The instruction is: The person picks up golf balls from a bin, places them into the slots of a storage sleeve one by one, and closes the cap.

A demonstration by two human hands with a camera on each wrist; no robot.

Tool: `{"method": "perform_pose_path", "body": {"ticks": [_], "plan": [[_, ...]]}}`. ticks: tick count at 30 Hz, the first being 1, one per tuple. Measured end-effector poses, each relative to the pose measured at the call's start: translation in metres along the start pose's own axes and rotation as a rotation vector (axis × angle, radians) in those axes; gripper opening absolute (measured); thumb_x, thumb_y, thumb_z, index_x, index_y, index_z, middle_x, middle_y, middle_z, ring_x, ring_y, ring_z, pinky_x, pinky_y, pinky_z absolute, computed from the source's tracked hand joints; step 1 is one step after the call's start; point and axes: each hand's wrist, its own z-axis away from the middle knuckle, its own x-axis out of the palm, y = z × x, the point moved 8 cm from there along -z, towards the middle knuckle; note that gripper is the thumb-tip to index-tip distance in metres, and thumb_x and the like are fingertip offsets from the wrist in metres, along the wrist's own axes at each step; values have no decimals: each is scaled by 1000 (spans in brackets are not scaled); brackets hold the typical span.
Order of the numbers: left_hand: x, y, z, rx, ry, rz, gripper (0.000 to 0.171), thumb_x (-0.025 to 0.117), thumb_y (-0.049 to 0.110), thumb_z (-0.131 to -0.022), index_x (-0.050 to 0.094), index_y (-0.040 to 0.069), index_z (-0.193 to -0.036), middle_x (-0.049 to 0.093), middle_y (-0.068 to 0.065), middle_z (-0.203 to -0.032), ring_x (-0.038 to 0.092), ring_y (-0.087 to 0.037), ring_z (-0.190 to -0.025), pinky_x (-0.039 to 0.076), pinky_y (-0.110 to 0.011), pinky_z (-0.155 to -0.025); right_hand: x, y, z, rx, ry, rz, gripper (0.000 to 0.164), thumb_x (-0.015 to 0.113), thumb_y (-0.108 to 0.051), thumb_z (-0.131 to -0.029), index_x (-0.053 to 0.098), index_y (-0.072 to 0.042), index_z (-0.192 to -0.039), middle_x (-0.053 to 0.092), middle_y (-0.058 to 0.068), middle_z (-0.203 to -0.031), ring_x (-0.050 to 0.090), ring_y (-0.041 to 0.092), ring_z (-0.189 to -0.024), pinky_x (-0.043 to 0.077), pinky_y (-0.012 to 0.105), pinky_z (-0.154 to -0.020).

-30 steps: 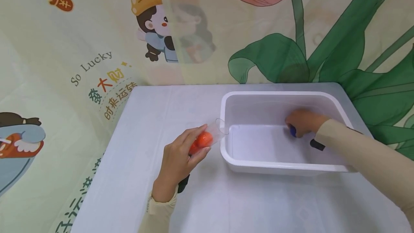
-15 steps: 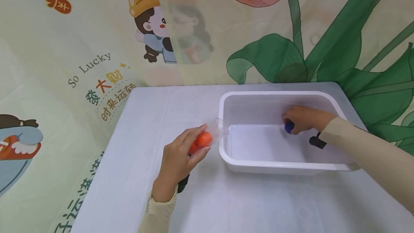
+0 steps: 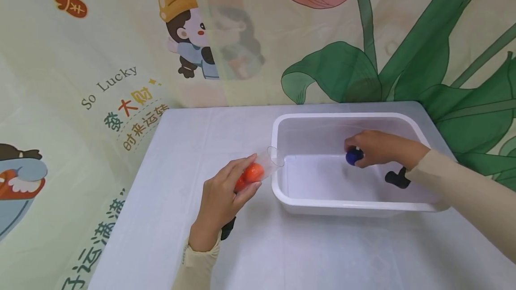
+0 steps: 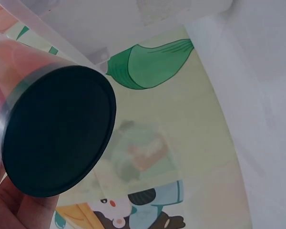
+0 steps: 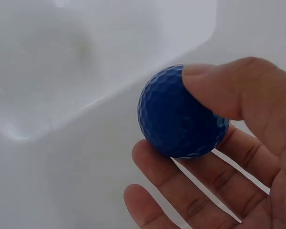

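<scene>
White table (image 3: 181, 147) | left grip (image 3: 221, 191) holds clear tube (image 3: 271, 165) | right grip (image 3: 376, 147) pinches blue ball (image 3: 354, 157), shifted left in tub (image 3: 342, 204)

A blue ball (image 5: 176, 114) with a dimpled surface (much like a golf ball) is pinched in a person's right grip (image 5: 224, 179). The thumb (image 5: 219, 88) presses from the upper right, fingers (image 5: 157, 160) support it from below, and the lowest fingertip sits apart from it. Behind, blurred, a white tub (image 5: 95, 129) shows rounded inner corners and a faint yellowish smudge (image 5: 83, 50).
</scene>
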Motion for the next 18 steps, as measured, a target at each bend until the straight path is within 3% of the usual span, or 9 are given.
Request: {"method": "perform_pose_path", "body": {"ticks": [18], "plan": [[0,0,0,2,-2,6,50,75,39,-102,68,11,-143,76,-11,-121,75,-26,-96,63,-35,-61,-29,-35,15,-90,92,-106,39,94,-11,-84,74,-2,-116,76,6,-109,75,22,-95,65,48,-87]]}}
